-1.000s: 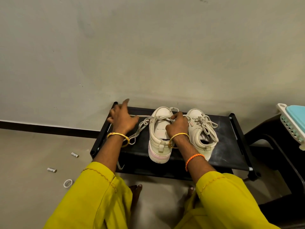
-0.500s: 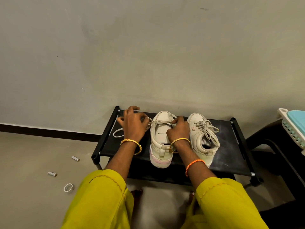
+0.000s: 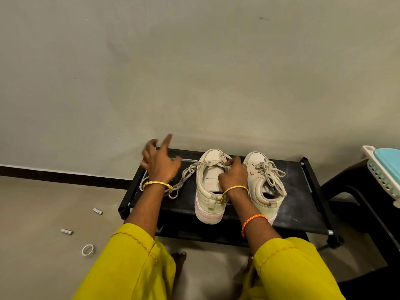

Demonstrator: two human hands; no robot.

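Two cream low-top sneakers with pale pink soles stand side by side, toes to the wall, on a black fabric-topped shoe rack [image 3: 298,191]. The left sneaker [image 3: 207,191] is the one being laced. The right sneaker [image 3: 256,189], just beside it, is already tied in a bow.

Change noted: half a second back the left hand [image 3: 160,164] sat close against the left sneaker at its eyelets. It has since swung out to the left, over the rack's far corner, drawing the long cream shoelace [image 3: 190,168] with it. The run from shoe to hand now looks straight and taut, while slack loops lie on the rack under the wrist. Judged meaning: one crossing has been pulled snug, and the lacing is part done, with no bow yet.

Grip, left hand: forefinger stuck out straight, other fingers curled. The shoelace ends at them, so it appears pinched there, though motion blur hides the exact hold.

Grip, right hand [image 3: 233,177]: closed, fingers curled down on the tongue of the left sneaker. They pinch the shoelace where its strands cross and hold that crossing in place.

Also present: a small silver cylinder [image 3: 97,211], a second cylinder [image 3: 66,232] and a white ring [image 3: 88,250] on the floor to the left; a teal-and-white plastic basket [image 3: 383,169] at the right edge.
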